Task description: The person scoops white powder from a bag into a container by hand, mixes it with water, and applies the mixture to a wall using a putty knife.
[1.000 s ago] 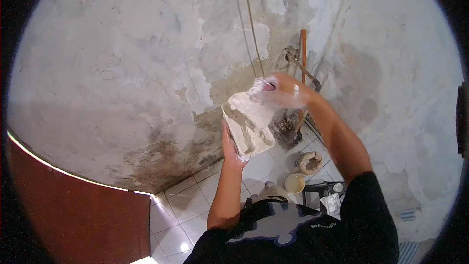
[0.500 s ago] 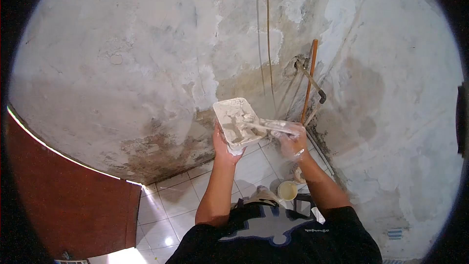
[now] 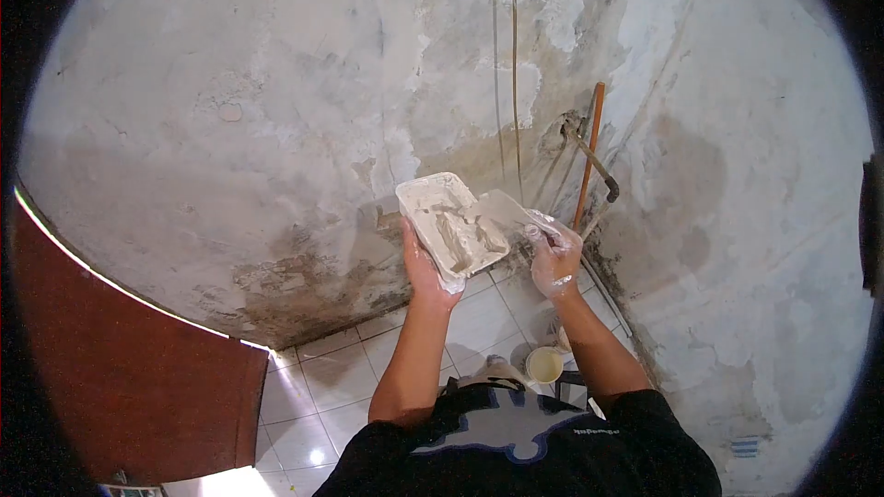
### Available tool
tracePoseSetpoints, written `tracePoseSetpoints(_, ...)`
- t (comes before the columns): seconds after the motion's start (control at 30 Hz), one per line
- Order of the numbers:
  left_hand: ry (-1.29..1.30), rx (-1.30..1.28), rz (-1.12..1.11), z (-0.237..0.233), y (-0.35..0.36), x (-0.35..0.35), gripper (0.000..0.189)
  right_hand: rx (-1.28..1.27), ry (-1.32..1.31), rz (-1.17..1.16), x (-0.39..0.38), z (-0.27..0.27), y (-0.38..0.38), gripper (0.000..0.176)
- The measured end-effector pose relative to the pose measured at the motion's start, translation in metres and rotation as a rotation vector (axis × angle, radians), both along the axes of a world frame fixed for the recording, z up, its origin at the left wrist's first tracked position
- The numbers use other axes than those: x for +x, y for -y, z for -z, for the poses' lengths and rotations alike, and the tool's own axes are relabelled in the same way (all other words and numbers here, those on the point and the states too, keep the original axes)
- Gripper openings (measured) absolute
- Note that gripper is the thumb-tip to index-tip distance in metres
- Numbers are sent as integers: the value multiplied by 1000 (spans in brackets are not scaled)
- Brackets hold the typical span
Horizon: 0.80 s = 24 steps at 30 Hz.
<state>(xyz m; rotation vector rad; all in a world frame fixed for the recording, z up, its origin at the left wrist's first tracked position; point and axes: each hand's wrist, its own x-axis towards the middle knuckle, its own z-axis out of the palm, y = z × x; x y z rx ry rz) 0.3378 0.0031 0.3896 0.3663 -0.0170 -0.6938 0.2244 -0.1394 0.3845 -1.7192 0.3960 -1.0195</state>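
- Since half a second ago the right hand [image 3: 555, 256] has lifted a little and drawn the scraper [image 3: 505, 209] out of the middle of the tray [image 3: 414, 213]. The blade now lies across the tray's right rim, with the handle running back into the fist.
- One second ago that hand was up over the far end of the tray. It now sits just beside the tray's right side, lower and closer to the body.
- The right hand is smeared white with plaster, and its fingers are closed around the scraper's handle.
- The left hand [image 3: 425, 267] grips the tray from beneath. Its palm is against the underside and its thumb is on the near left edge, so the tray tilts towards the camera.
- Grey-white plaster [image 3: 460, 237] lies in ridges inside the tray, just left of the blade.
- Beyond both hands stands the patchy, stained wall [image 3: 276, 129].
- An orange-handled tool [image 3: 592, 143] leans in the corner just past the right hand.
- Below the right forearm a pale cup [image 3: 544, 364] stands on the tiled floor [image 3: 479, 313].
- Well to the left of the left arm is a red door [image 3: 138, 387].
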Motion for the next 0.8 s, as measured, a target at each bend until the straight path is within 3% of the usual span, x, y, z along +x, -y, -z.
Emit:
tracePoseSetpoints(0.13,92,93,-76,3,3,-1,65,-187,-55,69,-3,-2,-7,18)
tracePoseSetpoints(0.2,91,97,-99,-3,5,-7,64,-449,77,75,-2,9,-6,24)
tracePoseSetpoints(0.3,105,107,-135,-5,8,-10,63,-537,166,126,0,12,-9,27)
tracePoseSetpoints(0.5,160,132,-166,-4,12,-17,69,-347,140,66,-6,8,-14,28)
tracePoseSetpoints(0.63,161,223,-199,-5,20,-28,71,-419,81,94,-11,17,-14,29)
tracePoseSetpoints(0.7,160,252,-185,-6,24,-34,72,-488,189,98,-10,14,-15,30)
tracePoseSetpoints(0.8,174,289,-159,-5,27,-39,73,-402,125,81,-17,13,-19,32)
